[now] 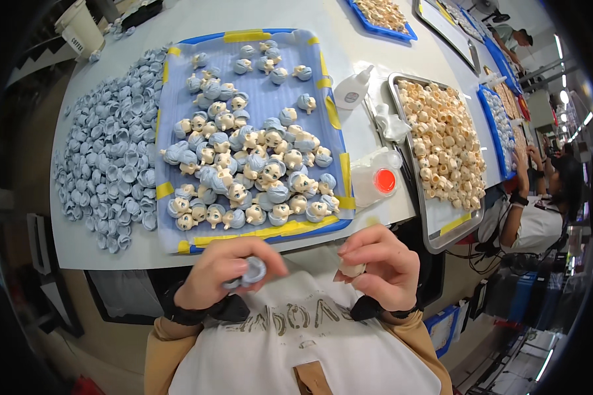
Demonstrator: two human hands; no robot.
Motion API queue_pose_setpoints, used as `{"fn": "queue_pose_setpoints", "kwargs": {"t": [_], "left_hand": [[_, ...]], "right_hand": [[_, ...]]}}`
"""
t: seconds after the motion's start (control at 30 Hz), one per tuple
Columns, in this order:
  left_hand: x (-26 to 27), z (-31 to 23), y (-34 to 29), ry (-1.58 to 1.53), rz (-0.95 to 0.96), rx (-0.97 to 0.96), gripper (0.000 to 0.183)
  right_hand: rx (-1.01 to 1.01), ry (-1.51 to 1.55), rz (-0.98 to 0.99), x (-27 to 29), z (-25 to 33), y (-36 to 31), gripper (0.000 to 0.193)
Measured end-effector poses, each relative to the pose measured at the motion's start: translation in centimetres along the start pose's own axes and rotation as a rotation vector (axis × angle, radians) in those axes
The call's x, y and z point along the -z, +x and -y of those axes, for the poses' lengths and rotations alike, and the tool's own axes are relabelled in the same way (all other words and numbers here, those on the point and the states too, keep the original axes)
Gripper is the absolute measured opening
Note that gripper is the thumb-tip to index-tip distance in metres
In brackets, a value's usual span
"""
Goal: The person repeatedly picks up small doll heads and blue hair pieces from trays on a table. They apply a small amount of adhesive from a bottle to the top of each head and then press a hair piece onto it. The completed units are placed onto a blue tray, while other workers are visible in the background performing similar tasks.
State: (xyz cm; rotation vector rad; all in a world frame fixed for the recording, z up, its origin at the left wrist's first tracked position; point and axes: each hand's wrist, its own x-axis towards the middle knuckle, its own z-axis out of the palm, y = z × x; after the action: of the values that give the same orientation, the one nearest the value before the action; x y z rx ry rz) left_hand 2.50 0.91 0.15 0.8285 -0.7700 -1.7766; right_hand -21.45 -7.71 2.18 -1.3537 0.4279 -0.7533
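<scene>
In front of my chest, at the near table edge, my left hand [212, 271] is closed around a light blue doll hair shell [254, 270], its hollow side partly showing. Across from it, my right hand [387, 266] pinches a small cream doll head piece [352, 269] between thumb and fingers, which cover much of it. The two parts are apart. Beyond both hands lies a blue tray [263, 242] lined with a pale sheet and edged with yellow tape. Several doll heads with blue hair and painted faces [238, 193] are heaped in it.
Left of the tray spreads a pile of loose blue hair shells [112, 151]. At right, a metal tray [435, 245] holds cream head pieces [441, 145]. Between stand a white squeeze bottle [352, 91], crumpled tissue [392, 125] and a container with red-orange contents [383, 180]. A person [534, 210] works at far right.
</scene>
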Motion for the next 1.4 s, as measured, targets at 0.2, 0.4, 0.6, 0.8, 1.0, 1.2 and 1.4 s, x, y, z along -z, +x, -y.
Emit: {"fn": "queue_pose_setpoints", "kwargs": {"t": [0.2,0.4,0.6,0.8,1.0,1.2,1.4], "left_hand": [[-2.5,0.1,1.3,0.083,-0.111,0.012,0.028],[-1.5,1.8,1.2,0.367,-0.130,-0.192,0.029],[-1.8,1.6,1.1,0.089,-0.176,-0.075,0.036],[-1.9,2.1,1.3,0.152,-0.221,-0.174,0.034],[-1.6,2.2,1.3,0.160,-0.218,-0.151,0.036],[-1.2,2.5,1.2,0.283,-0.065,-0.145,0.034],[-1.8,2.2,1.3,0.241,-0.128,-0.196,0.037]], "right_hand": [[-0.110,-0.089,-0.120,-0.5,0.2,0.3,0.032],[0.036,-0.245,-0.140,0.0,-0.1,0.5,0.033],[0.216,-1.144,-0.567,3.1,2.0,2.7,0.030],[0.222,-1.287,-0.382,4.3,2.4,3.9,0.028],[0.226,-1.303,-0.343,4.2,2.3,4.3,0.025],[0.229,-1.354,-0.308,4.5,2.2,4.2,0.026],[0.261,-1.318,-0.362,4.5,1.8,3.3,0.026]]}}
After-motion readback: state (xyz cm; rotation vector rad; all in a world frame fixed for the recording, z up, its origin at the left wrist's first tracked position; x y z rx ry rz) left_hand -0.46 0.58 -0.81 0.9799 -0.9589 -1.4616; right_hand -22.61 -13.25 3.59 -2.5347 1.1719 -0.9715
